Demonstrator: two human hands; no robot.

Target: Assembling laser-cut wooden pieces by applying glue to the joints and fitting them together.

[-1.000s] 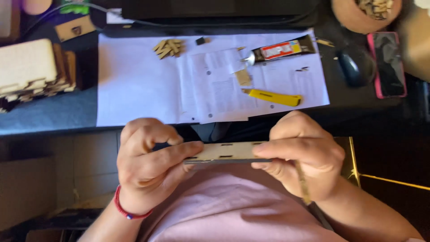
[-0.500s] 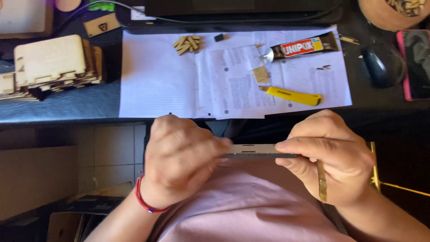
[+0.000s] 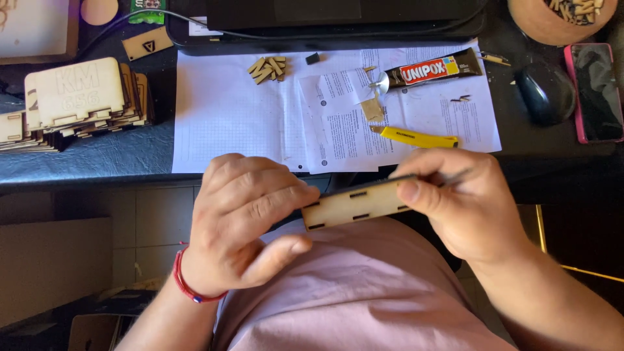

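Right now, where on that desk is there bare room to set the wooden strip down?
The squared white sheet is bare between the stack of wooden panels and the printed leaflet, below the small wooden bits. The leaflet's right side is crowded: glue tube, yellow cutter, mouse, phone.

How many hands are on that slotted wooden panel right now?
2. The left hand grips the wooden panel at its left end; the right hand pinches its right end, above the lap.
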